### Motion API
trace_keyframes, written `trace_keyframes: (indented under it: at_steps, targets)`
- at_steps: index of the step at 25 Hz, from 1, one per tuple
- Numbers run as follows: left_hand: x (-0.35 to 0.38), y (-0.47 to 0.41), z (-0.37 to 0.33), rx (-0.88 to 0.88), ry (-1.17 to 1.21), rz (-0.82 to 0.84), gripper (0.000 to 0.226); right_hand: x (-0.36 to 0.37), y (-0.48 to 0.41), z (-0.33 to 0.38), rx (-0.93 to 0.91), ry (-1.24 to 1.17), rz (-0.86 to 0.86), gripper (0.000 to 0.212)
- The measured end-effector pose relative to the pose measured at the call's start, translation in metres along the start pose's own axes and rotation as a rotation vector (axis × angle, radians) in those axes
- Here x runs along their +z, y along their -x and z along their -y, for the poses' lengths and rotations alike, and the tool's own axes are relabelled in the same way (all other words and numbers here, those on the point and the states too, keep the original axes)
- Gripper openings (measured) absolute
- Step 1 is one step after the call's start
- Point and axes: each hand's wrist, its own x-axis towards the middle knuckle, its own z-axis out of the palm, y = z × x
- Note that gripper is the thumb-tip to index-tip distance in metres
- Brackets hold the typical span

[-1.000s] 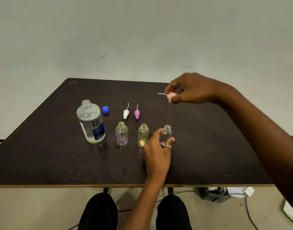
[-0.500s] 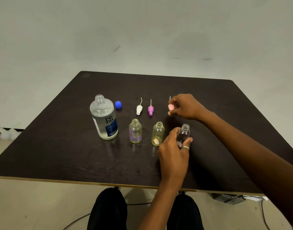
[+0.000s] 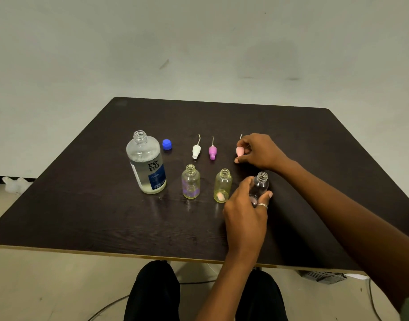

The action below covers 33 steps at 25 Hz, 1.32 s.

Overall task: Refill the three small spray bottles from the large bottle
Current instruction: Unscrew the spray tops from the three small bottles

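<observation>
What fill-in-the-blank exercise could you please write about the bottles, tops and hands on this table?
1. The large bottle stands open, and its cap, lying beside it on the table, is coloured ____.
2. The white spray top and the purple spray top lie untouched, while the right hand pinches the third spray top, coloured ____.
3. The left hand grips the clear small bottle, which stands to the ____ of the yellow small bottle.

Missing words: blue; pink; right.
</observation>
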Motion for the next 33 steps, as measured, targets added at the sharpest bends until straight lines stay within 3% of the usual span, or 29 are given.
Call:
trace_keyframes:
  at_steps: [33]
  targets:
    - [0.001, 0.000, -0.001, -0.023, -0.009, -0.005, 0.050, -0.008, 0.008, -0.003, 0.009, -0.036, 0.059, 0.071]
